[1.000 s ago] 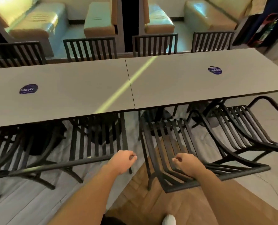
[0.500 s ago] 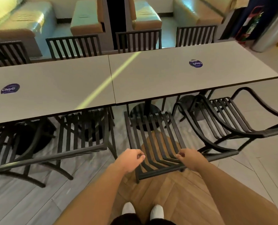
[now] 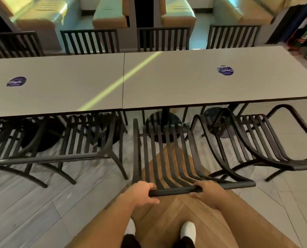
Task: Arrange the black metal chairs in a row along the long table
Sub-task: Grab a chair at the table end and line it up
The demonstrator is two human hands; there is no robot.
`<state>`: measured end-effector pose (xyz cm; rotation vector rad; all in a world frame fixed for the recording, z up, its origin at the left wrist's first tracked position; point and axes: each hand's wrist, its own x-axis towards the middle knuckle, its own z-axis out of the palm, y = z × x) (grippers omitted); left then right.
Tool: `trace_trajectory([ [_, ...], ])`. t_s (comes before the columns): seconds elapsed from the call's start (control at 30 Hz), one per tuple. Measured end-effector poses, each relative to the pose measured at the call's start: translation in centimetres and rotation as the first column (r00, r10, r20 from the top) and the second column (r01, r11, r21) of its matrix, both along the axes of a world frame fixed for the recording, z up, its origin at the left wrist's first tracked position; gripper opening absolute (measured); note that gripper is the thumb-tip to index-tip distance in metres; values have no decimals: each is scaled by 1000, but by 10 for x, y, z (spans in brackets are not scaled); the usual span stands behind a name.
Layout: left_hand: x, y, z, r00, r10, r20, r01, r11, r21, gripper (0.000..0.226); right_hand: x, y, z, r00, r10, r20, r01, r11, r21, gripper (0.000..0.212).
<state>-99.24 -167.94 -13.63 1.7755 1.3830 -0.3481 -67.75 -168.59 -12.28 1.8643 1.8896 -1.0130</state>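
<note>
At the bottom centre of the frame, both forearms reach forward and slightly down. The left hand (image 3: 143, 193) and right hand (image 3: 206, 192) wrap their fingers around the top rail of a black slatted metal chair (image 3: 167, 154), thumbs seemingly underneath, though that is hard to see. Holding both ends of the rail likely keeps the chair square while it is lined up. Its seat points toward the long pale grey table (image 3: 167, 83) at mid-frame, between a tucked-in black chair (image 3: 88, 138) at the left and an angled black armchair (image 3: 253, 140) at the right. More black chair backs (image 3: 163, 39) line the table's far side.
</note>
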Motion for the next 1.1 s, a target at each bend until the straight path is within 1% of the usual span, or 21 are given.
trace_trajectory([
  [0.07, 18, -6, -9, 993, -15, -114, 19, 999, 38, 54, 23, 2, -7, 997, 72, 41, -73, 997, 37, 53],
  [0.13, 34, -8, -16, 972, 71, -223, -53, 995, 90, 47, 45, 6, -15, 988, 134, 75, -138, 989, 60, 53],
  [0.17, 41, -8, -21, 952, 106, -288, -77, 991, 109, 48, 54, 10, -18, 981, 171, 95, -177, 982, 62, 49],
  [0.23, 49, -6, -27, 908, 104, -406, -61, 991, 118, 53, 65, 16, -24, 962, 247, 114, -254, 966, 49, 40],
  [0.3, 53, -3, -32, 873, 71, -482, -28, 995, 96, 47, 70, 19, -29, 953, 283, 111, -291, 955, 61, 32],
  [0.4, 56, 4, -33, 837, 47, -544, -7, 997, 75, 35, 72, 24, -33, 952, 285, 110, -297, 949, 107, 26],
  [0.47, 60, 12, -34, 826, 55, -562, -7, 996, 87, 33, 75, 32, -33, 954, 279, 110, -292, 948, 130, 24],
  [0.57, 65, 31, -34, 831, 57, -553, 14, 992, 123, 30, 81, 51, -33, 963, 250, 99, -262, 954, 145, 24],
  [0.67, 69, 53, -34, 846, 53, -531, 36, 987, 156, 27, 86, 69, -37, 968, 218, 121, -235, 961, 146, 24],
  [0.77, 72, 71, -34, 842, 22, -540, 70, 986, 151, 26, 89, 83, -40, 970, 209, 122, -224, 966, 128, 27],
  [0.97, 76, 98, -35, 845, 22, -534, 62, 988, 140, 23, 90, 108, -38, 971, 200, 128, -215, 969, 120, 31],
  [1.1, 78, 118, -33, 858, 56, -510, 42, 983, 178, 22, 90, 131, -31, 976, 179, 122, -194, 974, 119, 32],
])
